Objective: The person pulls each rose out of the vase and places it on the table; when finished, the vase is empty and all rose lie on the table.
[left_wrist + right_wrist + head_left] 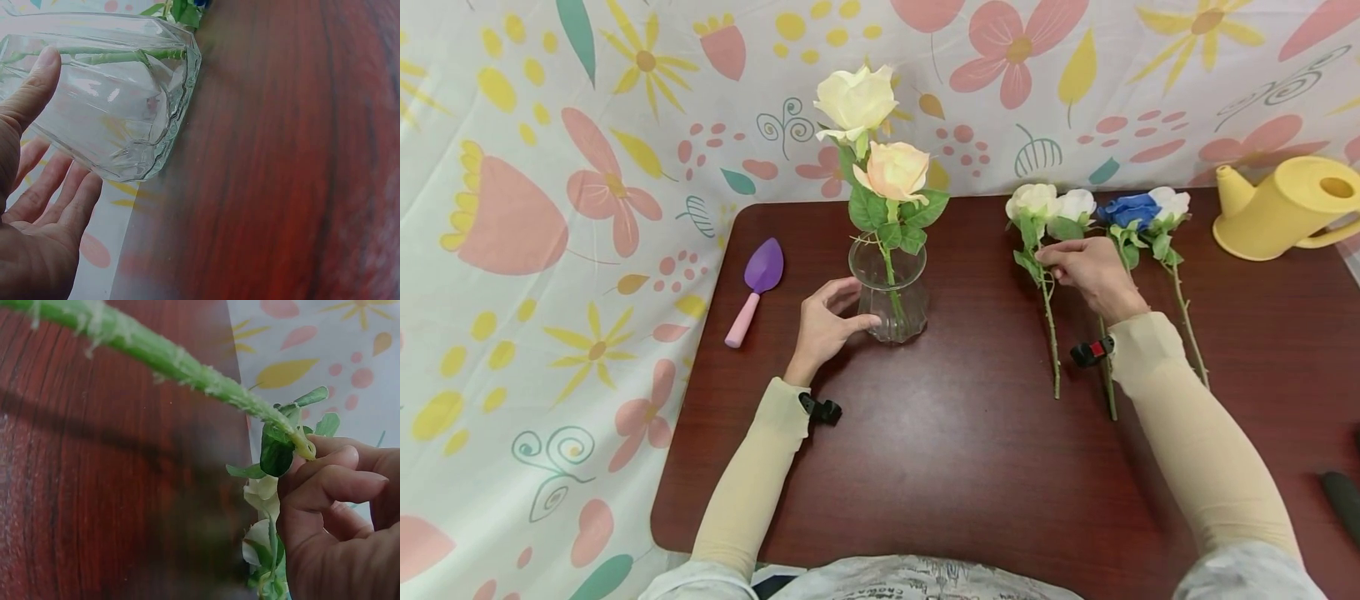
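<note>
A clear glass vase [891, 287] stands on the table, holding a cream rose [856, 100] and a peach rose [895, 171]. My left hand [831, 321] holds the vase at its left side, thumb in front and fingers round the back. In the left wrist view the thumb [44, 78] overlaps the glass, with green stems visible inside. At the right, my right hand [1093, 271] pinches a cream-white rose [1032, 202] by its stem just below the bloom. The thorny stem [187, 365] crosses the right wrist view, its shadow falling on the wood.
Beside the pinched flower lie a white rose [1075, 205], a blue rose [1129, 212] and another white rose [1169, 203]. A yellow watering can [1273, 208] stands at the back right. A purple trowel [763, 267] with a pink handle lies left. Floral cloth [625, 325] borders the table.
</note>
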The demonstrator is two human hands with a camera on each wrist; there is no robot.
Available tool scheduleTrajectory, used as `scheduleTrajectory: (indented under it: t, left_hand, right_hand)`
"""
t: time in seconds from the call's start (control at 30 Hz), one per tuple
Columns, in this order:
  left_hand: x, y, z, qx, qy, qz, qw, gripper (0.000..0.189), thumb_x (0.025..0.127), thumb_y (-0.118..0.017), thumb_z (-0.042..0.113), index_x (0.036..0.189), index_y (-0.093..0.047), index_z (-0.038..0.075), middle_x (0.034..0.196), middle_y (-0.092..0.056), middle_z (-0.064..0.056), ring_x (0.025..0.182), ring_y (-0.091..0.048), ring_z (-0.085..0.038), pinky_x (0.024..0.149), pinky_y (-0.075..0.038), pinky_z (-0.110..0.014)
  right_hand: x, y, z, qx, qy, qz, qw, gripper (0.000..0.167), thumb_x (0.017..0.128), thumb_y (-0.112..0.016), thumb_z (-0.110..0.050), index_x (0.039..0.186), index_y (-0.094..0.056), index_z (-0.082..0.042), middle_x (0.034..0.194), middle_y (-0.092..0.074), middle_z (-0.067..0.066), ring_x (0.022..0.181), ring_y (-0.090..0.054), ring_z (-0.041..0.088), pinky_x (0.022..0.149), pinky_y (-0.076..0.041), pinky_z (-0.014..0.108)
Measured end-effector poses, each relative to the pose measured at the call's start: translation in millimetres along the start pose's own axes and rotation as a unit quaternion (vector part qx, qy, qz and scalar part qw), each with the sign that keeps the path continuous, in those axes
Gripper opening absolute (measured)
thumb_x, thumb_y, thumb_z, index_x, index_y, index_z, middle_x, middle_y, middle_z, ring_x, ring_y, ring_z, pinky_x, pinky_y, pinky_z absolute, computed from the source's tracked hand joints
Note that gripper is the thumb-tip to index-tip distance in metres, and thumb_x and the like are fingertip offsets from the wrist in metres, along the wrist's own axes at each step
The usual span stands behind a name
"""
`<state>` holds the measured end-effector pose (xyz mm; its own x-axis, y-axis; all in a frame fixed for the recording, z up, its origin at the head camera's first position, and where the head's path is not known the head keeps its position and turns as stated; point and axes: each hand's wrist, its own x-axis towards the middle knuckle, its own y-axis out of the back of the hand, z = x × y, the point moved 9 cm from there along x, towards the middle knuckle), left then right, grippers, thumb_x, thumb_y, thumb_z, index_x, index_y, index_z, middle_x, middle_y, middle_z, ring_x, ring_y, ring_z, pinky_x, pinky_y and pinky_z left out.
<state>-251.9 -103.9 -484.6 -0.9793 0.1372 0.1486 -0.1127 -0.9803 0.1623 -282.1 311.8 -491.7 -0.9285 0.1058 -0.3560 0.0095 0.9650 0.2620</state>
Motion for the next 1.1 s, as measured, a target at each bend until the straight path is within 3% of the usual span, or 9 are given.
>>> scheduleTrajectory:
  t: [0.37,0.47,0.6,0.8,0.97,1.1]
  left_hand:
    - [0.4,-0.5,1.2,-0.001,-0.006,-0.003,1.0,0.064,0.075,-0.094,-0.011,0.134,-0.07,-0.009,0.132,-0.072,-0.03,0.128,-0.071,-0.041,0.114,-0.063,-0.038]
    - [0.7,-0.5,0.2,-0.002,-0.008,-0.001,1.0,0.065,0.074,-0.095,-0.011,0.134,-0.07,-0.009,0.131,-0.072,-0.031,0.127,-0.071,-0.041,0.114,-0.063,-0.04]
    - [1.2,-0.5,-0.2,-0.005,-0.009,0.002,0.9999,0.066,0.072,-0.095,-0.013,0.133,-0.07,-0.01,0.13,-0.072,-0.031,0.122,-0.072,-0.031,0.114,-0.063,-0.042]
    - [1.3,-0.2,-0.5,-0.005,-0.009,0.005,0.9999,0.066,0.072,-0.095,-0.014,0.133,-0.07,-0.011,0.13,-0.072,-0.032,0.117,-0.071,-0.016,0.113,-0.064,-0.043]
    - [1.2,0.3,-1.7,0.002,-0.005,0.004,1.0,0.065,0.073,-0.095,-0.012,0.133,-0.07,-0.01,0.13,-0.072,-0.031,0.12,-0.073,-0.026,0.112,-0.064,-0.039]
    - [1.0,0.5,-0.9,0.003,-0.006,0.003,1.0,0.064,0.074,-0.095,-0.011,0.133,-0.07,-0.01,0.129,-0.072,-0.031,0.123,-0.073,-0.034,0.112,-0.064,-0.037]
  right_hand:
    - [7.0,-0.7,8.0,-0.017,-0.011,0.004,0.9998,0.011,0.105,-0.075,-0.023,0.1,-0.084,-0.025,0.087,-0.074,-0.021,0.065,-0.058,-0.003,0.06,-0.054,0.013]
    - [8.5,-0.3,9.5,-0.021,-0.007,0.008,0.9997,0.01,0.104,-0.075,-0.022,0.106,-0.085,-0.019,0.088,-0.075,-0.019,0.064,-0.058,-0.003,0.059,-0.054,0.013]
    - [9.9,0.1,11.3,-0.026,-0.004,0.012,0.9996,0.014,0.104,-0.076,-0.02,0.112,-0.085,-0.013,0.088,-0.075,-0.018,0.064,-0.059,-0.004,0.058,-0.055,0.013]
    - [11.3,1.2,12.6,-0.029,-0.005,0.017,0.9994,0.013,0.103,-0.077,-0.02,0.111,-0.085,-0.013,0.086,-0.076,-0.018,0.063,-0.059,-0.003,0.058,-0.056,0.014]
    - [11.2,1.0,11.7,-0.054,-0.006,0.016,0.9984,0.025,0.104,-0.076,-0.021,0.122,-0.081,-0.005,0.077,-0.073,-0.023,0.065,-0.06,-0.001,0.061,-0.058,0.016]
    - [9.6,1.6,10.6,-0.059,-0.009,0.02,0.998,0.019,0.104,-0.076,-0.021,0.117,-0.082,-0.008,0.076,-0.073,-0.024,0.066,-0.062,0.001,0.062,-0.059,0.018]
